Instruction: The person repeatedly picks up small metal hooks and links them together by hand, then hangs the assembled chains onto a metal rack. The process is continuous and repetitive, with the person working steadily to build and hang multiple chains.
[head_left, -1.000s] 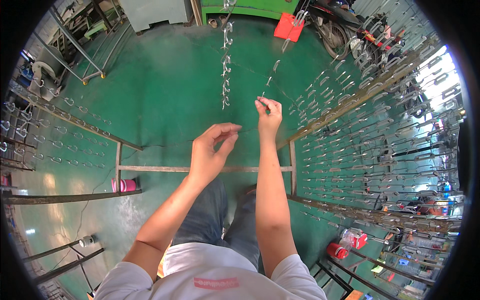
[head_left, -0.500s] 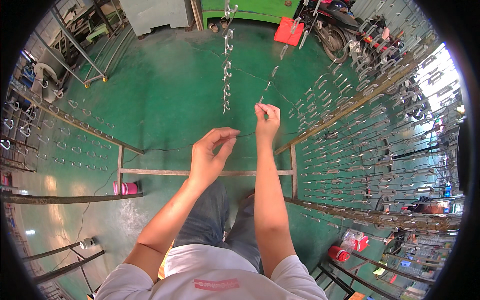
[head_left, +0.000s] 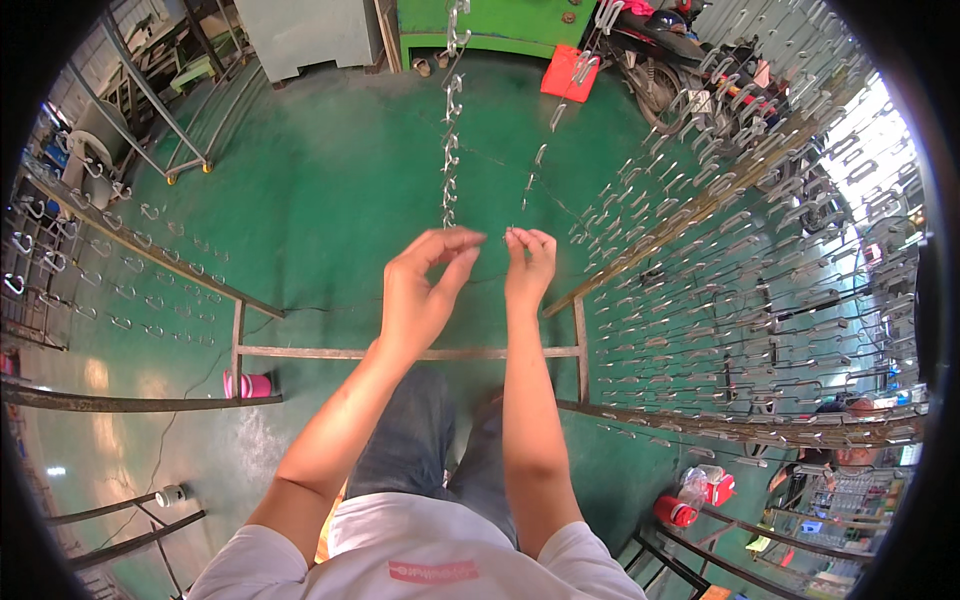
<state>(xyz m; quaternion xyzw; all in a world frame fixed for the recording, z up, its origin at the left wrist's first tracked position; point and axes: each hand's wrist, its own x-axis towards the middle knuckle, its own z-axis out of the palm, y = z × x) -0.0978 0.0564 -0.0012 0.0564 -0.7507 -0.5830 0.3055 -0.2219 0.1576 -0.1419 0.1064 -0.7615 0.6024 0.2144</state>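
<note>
My left hand point(head_left: 425, 285) is at the middle with thumb and fingers curved and a gap between them. Its fingertips are blurred by motion, and nothing shows in it. Just to the right, my right hand point(head_left: 530, 268) has thumb and forefinger pinched together on something small, too tiny to make out. Above it dangles a line of metal hooks point(head_left: 540, 155), whose lowest pieces end a little short of the fingers. A second chain of hooks point(head_left: 449, 160) hangs down behind my left hand.
Dense rows of metal hooks point(head_left: 740, 270) hang on the right, beside a rusty bar point(head_left: 690, 215). More hooks point(head_left: 130, 265) hang on the left. A crossbar point(head_left: 300, 352) runs below my hands. A motorcycle point(head_left: 655, 85), a red bag point(head_left: 570, 75) and a green cabinet point(head_left: 490, 30) stand at the back.
My right hand has dropped slightly, away from the lower end of the hook line it was at. My left hand has risen a little, its fingertips moving closer to the right hand.
</note>
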